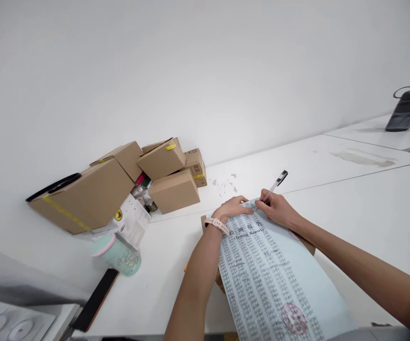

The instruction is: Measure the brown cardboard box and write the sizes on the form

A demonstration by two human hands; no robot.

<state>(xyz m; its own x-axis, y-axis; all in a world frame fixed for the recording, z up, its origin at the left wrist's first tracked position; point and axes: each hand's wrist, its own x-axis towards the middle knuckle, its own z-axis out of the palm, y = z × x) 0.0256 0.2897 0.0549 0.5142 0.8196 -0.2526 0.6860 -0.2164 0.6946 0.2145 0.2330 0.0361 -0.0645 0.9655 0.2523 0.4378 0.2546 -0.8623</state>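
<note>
The right hand [276,208] is clamped on a pen [274,186], with the fingers and thumb gathered near its lower end. The pen is tilted, its dark upper end pointing up and away to the right of the grip. The right forearm enters from the lower right. The left hand [232,208] lies palm down just left of the grip, on the upper edge of the paper [262,270]; its thumb is spread toward the pen and it grasps nothing. A pale strap [217,224] encircles the left wrist.

The paper lies beneath both hands and extends from the grip toward the wearer. It is densely printed and bears a red round stamp [293,318] in its lower part. Brown material projects from under its side edges.

The supporting surface is a white table [354,213] with a seam beyond the grip and a greyish smear [364,158] to the far right. Cardboard boxes [174,189] are grouped to the left of the grip, with a green cup [123,255] nearer the wearer. A dark bottle [408,110] stands far right. A plain white wall [226,71] backs the table.
</note>
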